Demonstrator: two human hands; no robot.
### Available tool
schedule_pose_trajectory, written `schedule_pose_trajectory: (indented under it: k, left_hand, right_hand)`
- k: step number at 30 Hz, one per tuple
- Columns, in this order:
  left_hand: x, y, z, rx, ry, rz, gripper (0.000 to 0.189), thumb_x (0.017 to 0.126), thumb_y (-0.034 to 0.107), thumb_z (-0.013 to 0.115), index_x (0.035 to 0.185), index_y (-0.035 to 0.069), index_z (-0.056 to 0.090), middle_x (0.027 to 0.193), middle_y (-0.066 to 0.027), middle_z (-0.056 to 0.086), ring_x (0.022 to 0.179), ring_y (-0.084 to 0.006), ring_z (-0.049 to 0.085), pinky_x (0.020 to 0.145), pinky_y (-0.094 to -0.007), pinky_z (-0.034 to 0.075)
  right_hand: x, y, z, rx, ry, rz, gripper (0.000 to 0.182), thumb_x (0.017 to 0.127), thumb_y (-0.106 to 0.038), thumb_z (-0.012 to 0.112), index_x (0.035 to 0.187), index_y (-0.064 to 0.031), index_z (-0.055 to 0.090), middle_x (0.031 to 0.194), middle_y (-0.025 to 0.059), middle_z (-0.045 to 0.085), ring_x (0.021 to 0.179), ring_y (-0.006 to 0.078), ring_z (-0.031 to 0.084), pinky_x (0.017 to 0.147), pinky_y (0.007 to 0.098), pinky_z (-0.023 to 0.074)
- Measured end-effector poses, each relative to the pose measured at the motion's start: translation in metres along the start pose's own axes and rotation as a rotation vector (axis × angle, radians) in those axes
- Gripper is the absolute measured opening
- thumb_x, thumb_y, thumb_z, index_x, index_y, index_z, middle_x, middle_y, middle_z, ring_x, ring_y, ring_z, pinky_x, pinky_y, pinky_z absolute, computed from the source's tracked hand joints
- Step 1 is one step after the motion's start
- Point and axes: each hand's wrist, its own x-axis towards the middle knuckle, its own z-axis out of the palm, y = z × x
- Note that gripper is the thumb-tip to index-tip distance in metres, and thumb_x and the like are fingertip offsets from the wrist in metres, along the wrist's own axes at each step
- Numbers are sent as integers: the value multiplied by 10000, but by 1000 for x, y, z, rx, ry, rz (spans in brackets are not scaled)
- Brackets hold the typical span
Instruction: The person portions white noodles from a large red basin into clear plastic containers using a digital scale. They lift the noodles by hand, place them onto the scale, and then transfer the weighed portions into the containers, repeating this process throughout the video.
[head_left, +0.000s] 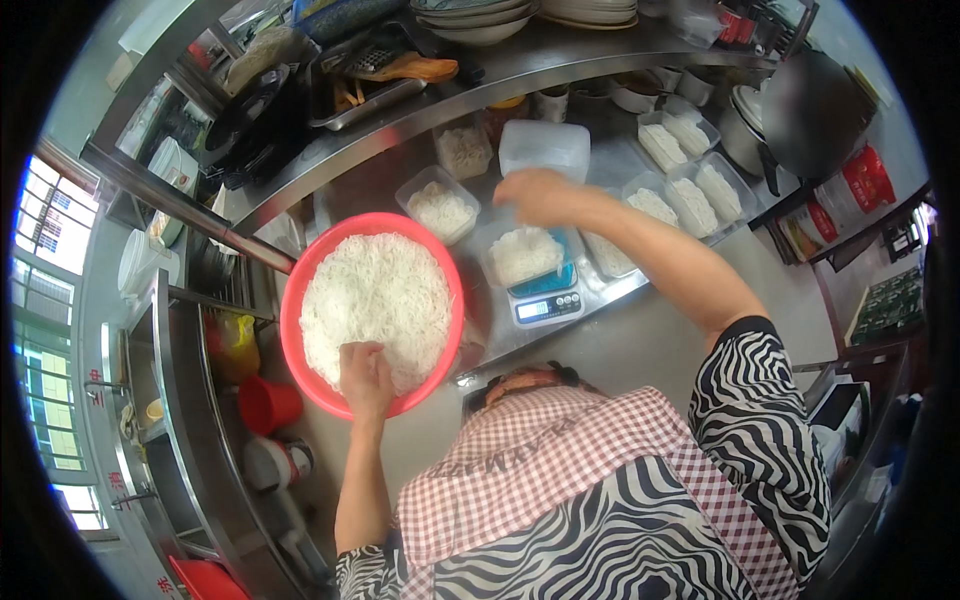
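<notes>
My left hand (366, 376) rests at the near edge of the white noodles (379, 300) heaped in a red plastic basin (288, 322); whether its fingers hold any noodles is unclear. My right hand (536, 196) is over the steel table, just at the near side of a clear plastic container stack (545, 142), its fingertips blurred. Below it a container of noodles (525, 253) sits on a digital kitchen scale (550, 307) with a lit display. Another noodle-filled container (441, 204) stands between the basin and the stack.
Several filled noodle containers (694, 206) stand on the right of the table. A steel shelf (360, 139) crosses above, bearing stacked plates (476, 22) and a tray with wooden utensils (367, 109). Pots (742, 131) stand at the back right. A red bucket (270, 403) is below left.
</notes>
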Motion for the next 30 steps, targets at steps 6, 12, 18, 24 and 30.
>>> schedule_pose_trajectory:
  k: [6,12,18,24,30]
  left_hand:
    - [-10,-11,3,-29,19,-61,123,804,-11,593,921,21,614,855,-86,534,730,-189,526,652,-292,444]
    - [-12,-11,3,-59,38,-86,114,811,-21,584,914,21,611,840,-74,528,691,-160,516,624,-267,439]
    - [-17,-10,3,3,51,-102,116,819,-21,584,922,22,616,846,-70,532,697,-153,528,626,-266,445]
    - [-13,-10,6,-18,108,-191,99,834,-18,590,920,15,627,823,-78,535,699,-152,534,623,-272,438]
    - [-20,-18,8,-24,153,-254,164,810,-31,583,965,13,614,866,-73,548,749,-158,547,666,-259,446]
  right_hand:
    - [-34,48,29,-197,116,438,185,793,-228,628,876,-72,680,908,144,687,907,340,640,811,439,500]
    - [-76,77,74,60,85,533,314,768,-329,656,955,-80,699,916,167,687,903,352,655,795,454,520]
    - [-88,49,66,-88,317,404,243,779,-153,666,1020,-133,690,1008,142,654,919,339,645,779,455,516]
    - [-82,37,59,-271,-225,-46,240,762,-148,688,1001,-171,695,946,94,637,977,292,604,771,427,508]
    - [-76,52,24,183,50,110,231,780,-169,667,1003,-110,681,810,95,661,830,314,626,725,424,493]
